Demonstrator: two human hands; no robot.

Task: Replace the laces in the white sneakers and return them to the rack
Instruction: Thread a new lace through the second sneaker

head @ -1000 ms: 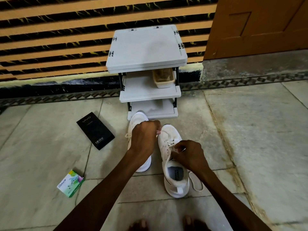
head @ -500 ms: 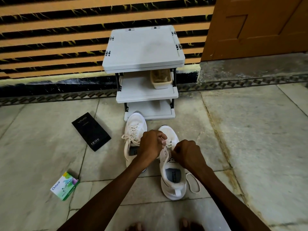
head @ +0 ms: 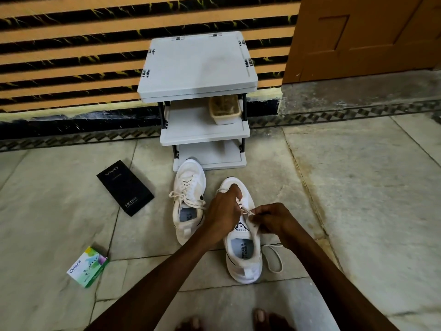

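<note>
Head view shows that the left hand (head: 224, 211) has left the laced left sneaker (head: 188, 187), which lies before the rack (head: 205, 132), and joins the right hand (head: 274, 219) on the right sneaker (head: 243, 259), both with curled fingers pinching its lace (head: 247, 212), so threading goes on

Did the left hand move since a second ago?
Yes. The left hand slid right: it covered the laced white sneaker nearest the grey plastic rack, and now it pinches the white lace over the other white sneaker.

White sneakers (head: 189, 201), grey rack (head: 198, 65), blk box (head: 125, 187), orange/blk striped wall (head: 71, 48)
</note>
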